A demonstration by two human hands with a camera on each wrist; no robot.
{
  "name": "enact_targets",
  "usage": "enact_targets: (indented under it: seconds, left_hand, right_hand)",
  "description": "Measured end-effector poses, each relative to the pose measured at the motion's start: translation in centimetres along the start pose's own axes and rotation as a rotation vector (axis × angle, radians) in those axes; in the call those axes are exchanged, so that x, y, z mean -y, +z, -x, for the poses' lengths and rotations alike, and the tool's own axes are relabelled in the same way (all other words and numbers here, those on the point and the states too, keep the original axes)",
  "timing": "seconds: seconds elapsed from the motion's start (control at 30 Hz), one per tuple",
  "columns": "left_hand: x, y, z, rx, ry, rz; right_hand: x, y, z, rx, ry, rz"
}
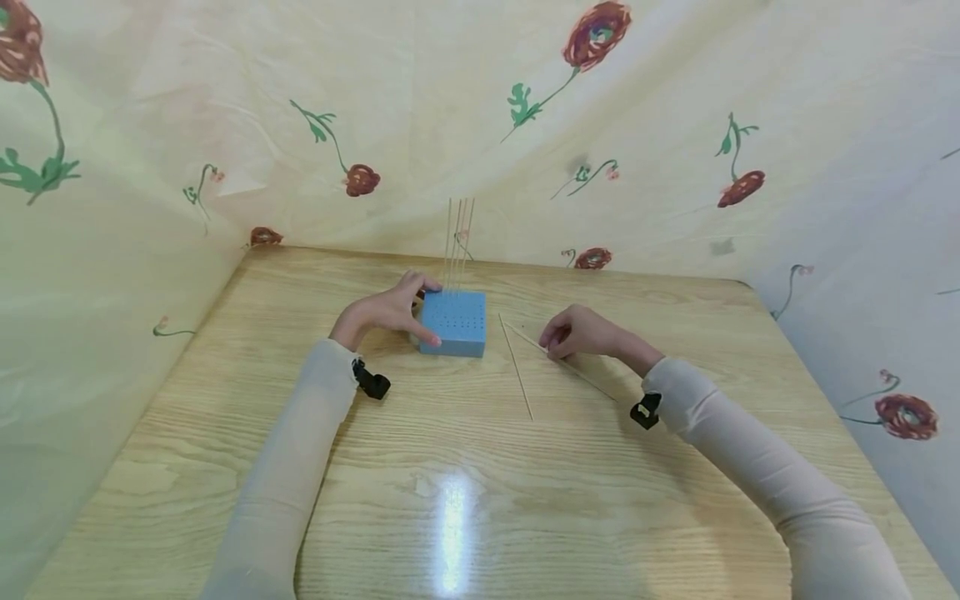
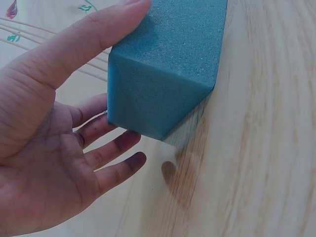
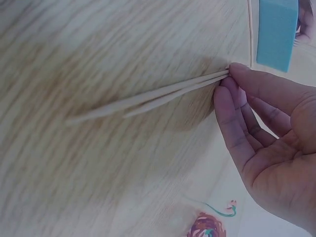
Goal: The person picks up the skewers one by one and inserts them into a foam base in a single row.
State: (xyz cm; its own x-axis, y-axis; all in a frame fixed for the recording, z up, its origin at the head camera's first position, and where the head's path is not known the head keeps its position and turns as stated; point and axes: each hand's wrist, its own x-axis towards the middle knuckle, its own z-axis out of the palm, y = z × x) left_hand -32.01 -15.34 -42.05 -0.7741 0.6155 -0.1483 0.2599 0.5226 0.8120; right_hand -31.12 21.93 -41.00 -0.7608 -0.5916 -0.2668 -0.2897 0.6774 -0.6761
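Note:
A blue foam block (image 1: 462, 347) with rows of small holes stands on the table. Several thin wooden sticks (image 1: 459, 250) rise upright from its back part. My left hand (image 1: 386, 310) grips the block at its left end, thumb at the near side and fingers toward the far side. To the right, my right hand (image 1: 581, 332) pinches a thin wooden stick (image 1: 592, 386) low over the table between thumb and fingertips. Two pale lengths (image 3: 148, 98) extend from those fingertips in the right wrist view; I cannot tell whether one is a reflection.
Another wooden stick (image 1: 517, 371) lies on the table between the block and my right hand. The glossy wooden table (image 1: 390, 500) meets a flower-printed cloth (image 1: 450, 108) at the back and both sides.

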Motion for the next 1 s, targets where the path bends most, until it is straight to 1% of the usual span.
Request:
enact_targets:
  seconds: [0.17, 0.3, 0.53, 0.73, 1.0]
  left_hand:
    - [-0.16, 0.03, -0.07, 0.004, 0.003, 0.0]
    - [-0.16, 0.03, -0.16, -0.001, 0.008, -0.003]
    - [0.02, 0.06, 0.07, -0.001, 0.008, -0.008]
    - [-0.04, 0.12, 0.17, -0.008, 0.002, -0.009]
    - [-0.06, -0.02, 0.06, -0.001, 0.007, -0.024]
  right_hand:
    - [0.08, -0.07, 0.11, -0.004, 0.042, -0.004]
    - [0.22, -0.04, 0.25, -0.012, 0.054, -0.009]
    - [0.63, 0.24, 0.28, -0.018, 0.033, -0.023]
    - [0.38, 0.28, 0.07, -0.034, 0.042, -0.018]
    - [0.66, -0.01, 0.0, -0.005, 0.045, -0.005]
